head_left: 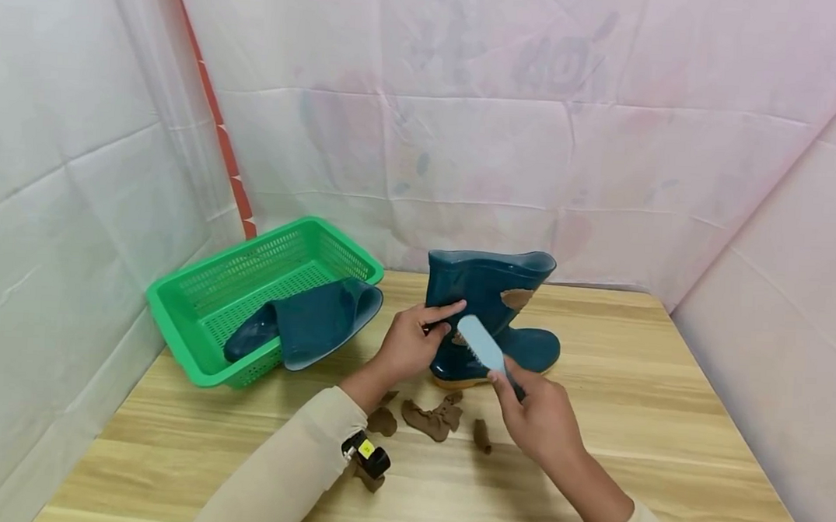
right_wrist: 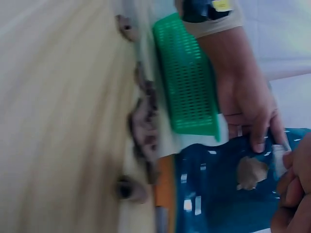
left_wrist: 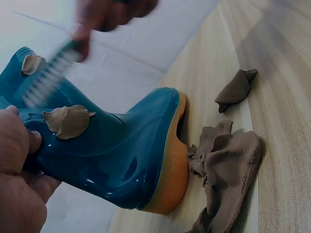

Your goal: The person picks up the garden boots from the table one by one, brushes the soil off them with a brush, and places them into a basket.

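A dark teal rubber boot [head_left: 483, 283] with an orange sole stands upright on the table. Brown clay-like patches [left_wrist: 68, 121] stick to its shaft. My left hand [head_left: 409, 340] grips the back of the shaft, its index finger lying along the side. In my right hand [head_left: 544, 414] is a light blue scrub brush [head_left: 480, 343], held by its handle with the bristles toward the boot near the lower patch. The brush is blurred in the left wrist view [left_wrist: 51, 77]. Loose brown clumps [head_left: 434, 417] lie on the tabletop in front of the boot.
A green plastic basket [head_left: 196, 364] stands at the left. A second teal boot [head_left: 320, 319] lies in it, its shaft leaning over the near rim. A rolled brown piece [head_left: 482, 436] lies below my right hand. White sheeting [head_left: 465, 154] hangs behind the table.
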Demonstrator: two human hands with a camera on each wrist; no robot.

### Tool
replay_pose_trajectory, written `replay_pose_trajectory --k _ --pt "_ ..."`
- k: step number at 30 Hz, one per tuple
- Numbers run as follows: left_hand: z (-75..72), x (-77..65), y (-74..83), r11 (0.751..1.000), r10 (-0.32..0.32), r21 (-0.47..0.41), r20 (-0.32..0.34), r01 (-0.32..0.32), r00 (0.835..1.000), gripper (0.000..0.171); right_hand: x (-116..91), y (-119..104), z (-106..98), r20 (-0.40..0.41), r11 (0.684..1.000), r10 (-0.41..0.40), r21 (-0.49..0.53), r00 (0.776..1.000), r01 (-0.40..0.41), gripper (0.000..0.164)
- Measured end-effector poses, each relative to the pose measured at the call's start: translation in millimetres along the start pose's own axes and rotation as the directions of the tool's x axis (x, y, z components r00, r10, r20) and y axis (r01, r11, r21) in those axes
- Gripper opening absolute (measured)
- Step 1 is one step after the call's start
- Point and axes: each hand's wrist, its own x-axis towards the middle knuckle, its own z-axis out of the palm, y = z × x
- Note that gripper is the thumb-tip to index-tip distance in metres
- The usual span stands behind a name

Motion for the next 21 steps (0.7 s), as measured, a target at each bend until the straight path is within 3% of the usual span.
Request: replay_pose_trajectory --k 3,10,17,21 --pt "0.3 -0.2 0.8 1.000 -0.008 -0.001 -0.003 0.008 1.000 0.049 7.0 1.5 0.1 -0.033 0.999 -0.024 -0.024 0.999 0.023 0.042" --pt "1.0 -4.0 -1.9 0.996 -0.069 -0.060 0.011 0.070 0.998 0.050 -5.2 14.7 7.3 0.096 0.990 0.130 -0.064 0.987 -0.124 0.046" --pt "-1.4 0.0 -0.2 0.999 -0.028 -0.029 0.003 0.028 1.000 0.050 0.2 8.8 1.6 -0.050 0.999 -0.005 -0.032 0.999 0.004 0.042" --pt "-0.5 -0.6 -0.1 0.998 -0.040 -0.038 0.001 0.040 0.999 0.050 4.5 6.7 6.2 -0.019 0.998 0.003 -0.057 1.000 -0.004 0.042"
